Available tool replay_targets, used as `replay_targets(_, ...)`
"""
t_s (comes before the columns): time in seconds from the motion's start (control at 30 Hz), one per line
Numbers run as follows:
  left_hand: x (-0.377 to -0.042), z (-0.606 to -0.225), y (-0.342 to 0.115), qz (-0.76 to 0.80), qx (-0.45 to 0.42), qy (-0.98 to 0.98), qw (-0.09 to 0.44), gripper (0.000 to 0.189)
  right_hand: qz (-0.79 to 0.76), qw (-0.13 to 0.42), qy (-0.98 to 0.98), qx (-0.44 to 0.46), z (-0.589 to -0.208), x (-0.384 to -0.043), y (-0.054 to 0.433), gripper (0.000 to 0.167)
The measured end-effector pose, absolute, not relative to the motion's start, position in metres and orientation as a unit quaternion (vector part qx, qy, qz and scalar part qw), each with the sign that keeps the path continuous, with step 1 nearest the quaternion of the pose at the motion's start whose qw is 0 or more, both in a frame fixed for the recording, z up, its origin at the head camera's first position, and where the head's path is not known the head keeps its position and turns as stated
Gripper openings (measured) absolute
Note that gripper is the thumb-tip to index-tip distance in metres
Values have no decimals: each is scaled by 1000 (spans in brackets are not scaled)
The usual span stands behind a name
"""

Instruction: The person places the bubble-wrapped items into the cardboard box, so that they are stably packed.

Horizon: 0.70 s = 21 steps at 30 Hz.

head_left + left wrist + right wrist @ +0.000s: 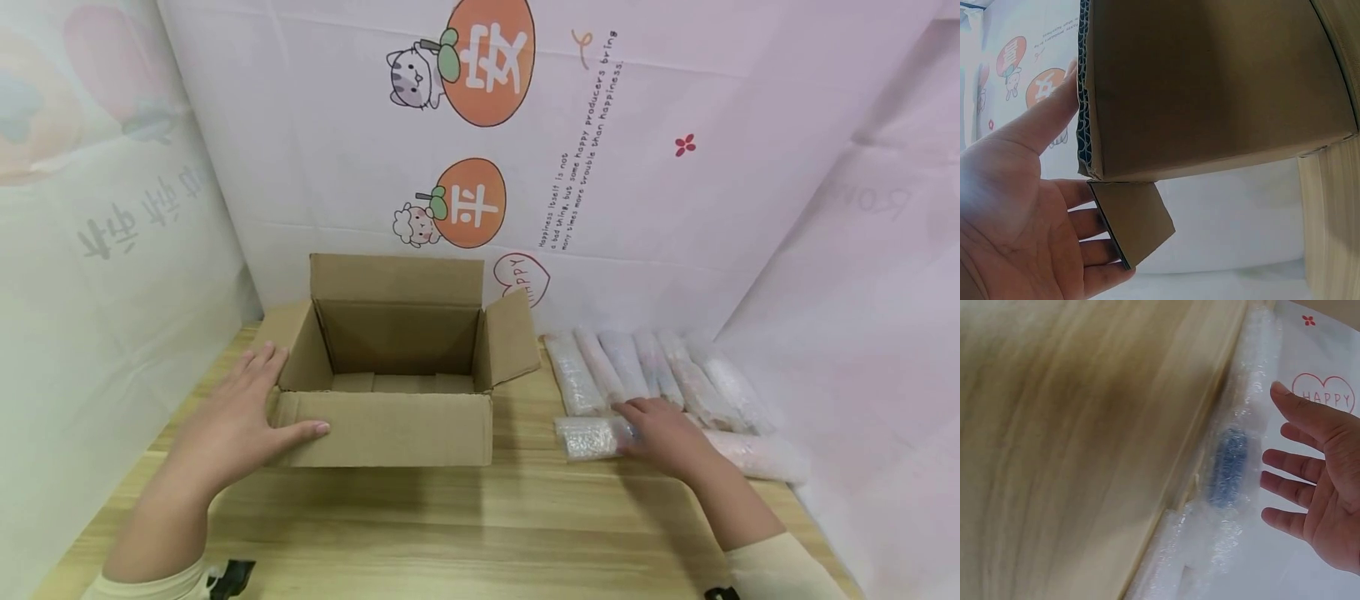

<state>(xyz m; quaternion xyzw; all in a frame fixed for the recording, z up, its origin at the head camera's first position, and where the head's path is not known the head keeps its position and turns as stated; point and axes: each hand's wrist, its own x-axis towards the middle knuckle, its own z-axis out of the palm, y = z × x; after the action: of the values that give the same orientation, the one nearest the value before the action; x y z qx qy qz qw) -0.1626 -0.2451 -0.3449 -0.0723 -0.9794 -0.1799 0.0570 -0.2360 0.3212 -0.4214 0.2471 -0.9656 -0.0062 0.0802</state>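
An open cardboard box [382, 429] stands on the table with its flaps folded outward. My left hand [236, 417] rests on its front left corner, fingers straight along the left flap [1132, 222] and thumb on the front flap. Over the front row of bubble-wrapped packages reaches my right hand [667, 437], its fingers spread and relaxed. In the right wrist view a blue item [1227, 467] shows through the clear bubble wrap, just beyond the fingertips of my right hand [1316, 475].
Several more bubble-wrapped packages [573, 375] lie side by side behind the front row, near the back wall. White printed sheets [637, 208] enclose the wooden table [450, 533] at the back and both sides. The box's right flap [513, 337] sticks out toward the packages.
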Motion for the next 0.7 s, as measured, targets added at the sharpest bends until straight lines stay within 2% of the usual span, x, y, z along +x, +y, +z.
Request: replay_targets(0.7, -165, -347, -246, -184, -71, -978, 60, 124, -30, 128, -954, 268, -433, -240, 323, 51)
